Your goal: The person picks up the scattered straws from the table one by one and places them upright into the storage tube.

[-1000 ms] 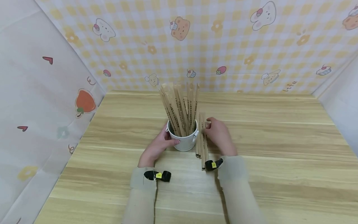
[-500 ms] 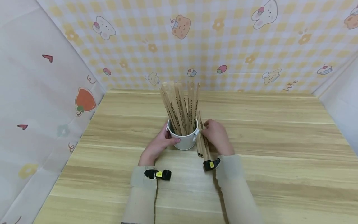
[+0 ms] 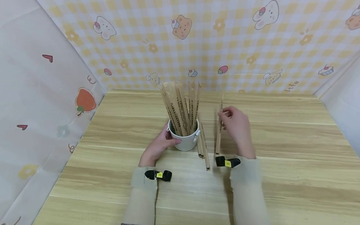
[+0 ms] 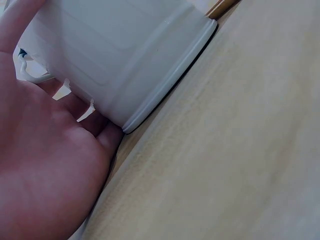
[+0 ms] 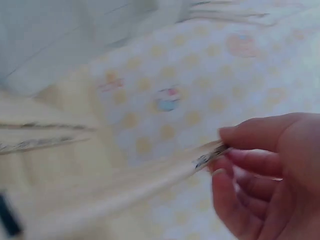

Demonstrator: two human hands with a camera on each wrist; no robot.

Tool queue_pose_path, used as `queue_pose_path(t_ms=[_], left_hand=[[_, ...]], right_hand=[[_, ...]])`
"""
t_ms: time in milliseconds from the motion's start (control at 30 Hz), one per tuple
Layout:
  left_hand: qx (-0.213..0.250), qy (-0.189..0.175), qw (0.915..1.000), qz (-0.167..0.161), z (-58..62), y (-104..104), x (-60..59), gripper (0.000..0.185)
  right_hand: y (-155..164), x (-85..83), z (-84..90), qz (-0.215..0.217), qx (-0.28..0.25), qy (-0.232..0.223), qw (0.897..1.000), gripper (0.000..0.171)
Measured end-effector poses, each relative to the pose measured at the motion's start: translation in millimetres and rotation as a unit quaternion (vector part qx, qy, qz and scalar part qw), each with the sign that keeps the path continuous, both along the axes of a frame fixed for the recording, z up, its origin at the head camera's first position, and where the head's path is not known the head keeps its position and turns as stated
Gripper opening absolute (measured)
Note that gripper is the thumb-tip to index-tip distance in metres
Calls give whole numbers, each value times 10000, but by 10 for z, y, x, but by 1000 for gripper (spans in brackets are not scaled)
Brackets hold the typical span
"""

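A small white bucket (image 3: 186, 144) stands upright on the table, filled with several paper-wrapped straws (image 3: 180, 109) leaning outward. My left hand (image 3: 158, 145) grips the bucket from the left, thumb on its front; in the left wrist view, fingers curl around the bucket wall (image 4: 115, 55) close to the table. Between thumb and fingertips, my right hand (image 3: 237, 128) pinches a single wrapped straw (image 3: 218, 140), held to the right of the bucket. The right wrist view shows this straw (image 5: 125, 192) blurred. A few more wrapped straws (image 3: 205, 150) lie just right of the bucket.
The wood-grain table (image 3: 289, 140) extends to both sides. Behind it hangs a yellow checked cloth (image 3: 236, 47) with cartoon prints, and a white printed cloth (image 3: 50, 93) forms the left side. Each sleeve cuff carries a black strap.
My right hand has picked one wrapped straw from those lying beside the bucket and moved right with it. The left hand keeps its hold on the bucket.
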State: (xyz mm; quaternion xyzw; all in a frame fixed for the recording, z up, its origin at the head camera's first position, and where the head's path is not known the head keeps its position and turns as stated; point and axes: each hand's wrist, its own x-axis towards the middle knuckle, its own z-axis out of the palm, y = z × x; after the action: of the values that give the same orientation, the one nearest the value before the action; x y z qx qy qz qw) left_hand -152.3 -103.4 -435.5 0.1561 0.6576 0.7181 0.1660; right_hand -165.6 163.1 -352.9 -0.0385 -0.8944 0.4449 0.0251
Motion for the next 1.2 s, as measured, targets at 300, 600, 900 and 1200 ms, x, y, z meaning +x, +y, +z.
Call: queue_pose_path(t_ms=[300, 600, 900, 1200], left_hand=[[3, 85, 10000, 7, -59, -5, -18, 94], [-26, 111, 9999, 13, -42, -3, -14, 95], [1, 80, 9999, -74, 172, 21, 76, 93], [-76, 18, 10000, -49, 186, 22, 76, 93]], right_hand=[[-40, 237, 445, -736, -1247, 2164, 9655, 31], [-278, 496, 775, -190, -2058, 3346, 9194, 21], [-395, 390, 604, 325, -1613, 3232, 9319, 21], [-473, 202, 311, 676, -678, 2529, 9627, 23]])
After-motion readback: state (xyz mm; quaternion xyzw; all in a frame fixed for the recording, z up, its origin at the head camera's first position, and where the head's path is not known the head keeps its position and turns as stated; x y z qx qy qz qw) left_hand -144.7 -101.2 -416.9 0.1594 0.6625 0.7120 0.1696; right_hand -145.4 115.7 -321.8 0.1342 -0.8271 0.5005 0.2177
